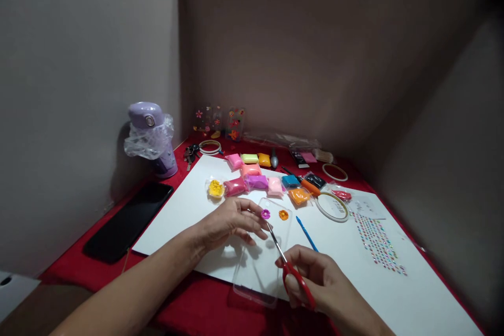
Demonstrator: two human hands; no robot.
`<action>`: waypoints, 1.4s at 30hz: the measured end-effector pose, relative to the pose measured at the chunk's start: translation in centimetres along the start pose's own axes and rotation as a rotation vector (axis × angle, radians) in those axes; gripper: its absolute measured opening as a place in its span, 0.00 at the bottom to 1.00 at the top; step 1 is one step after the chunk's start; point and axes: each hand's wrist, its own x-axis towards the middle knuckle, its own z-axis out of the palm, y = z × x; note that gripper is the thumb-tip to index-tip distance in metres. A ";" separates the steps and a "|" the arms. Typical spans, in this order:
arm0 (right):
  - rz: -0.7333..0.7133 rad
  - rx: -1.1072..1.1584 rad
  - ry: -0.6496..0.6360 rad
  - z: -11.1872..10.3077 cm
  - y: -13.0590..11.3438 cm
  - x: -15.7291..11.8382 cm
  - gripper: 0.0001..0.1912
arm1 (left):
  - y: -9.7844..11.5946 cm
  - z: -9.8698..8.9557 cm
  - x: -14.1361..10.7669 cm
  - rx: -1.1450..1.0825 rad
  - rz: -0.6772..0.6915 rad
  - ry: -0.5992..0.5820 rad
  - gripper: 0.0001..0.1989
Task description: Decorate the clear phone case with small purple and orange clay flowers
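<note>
And the right hand [315, 275] has red scissors [304, 293] in its grip, tips by the purple flower [265, 214] at the clear case's [262, 273] far end; the left hand [228, 220], grip released, hovers at the case's left edge. Light, steady tip control should spare those petals.

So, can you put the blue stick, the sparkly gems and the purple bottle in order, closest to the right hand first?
From the right hand:
1. Blue stick, just past the fingers on the white sheet.
2. Sparkly gems, over on the right.
3. Purple bottle, far back on the left.
</note>
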 end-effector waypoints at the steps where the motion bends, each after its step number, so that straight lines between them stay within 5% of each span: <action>1: -0.004 0.011 -0.001 0.1 -0.1 0.0 0.17 | 0.0 0.0 0.0 0.001 0.001 -0.005 0.17; 24: 0.004 0.215 0.097 3.9 -0.2 -0.1 0.26 | 0.2 0.5 -0.3 -0.126 0.066 -0.008 0.21; 42: -0.037 0.105 0.139 2.9 1.5 1.0 0.23 | 0.9 0.4 -0.8 -0.364 -0.046 -0.114 0.14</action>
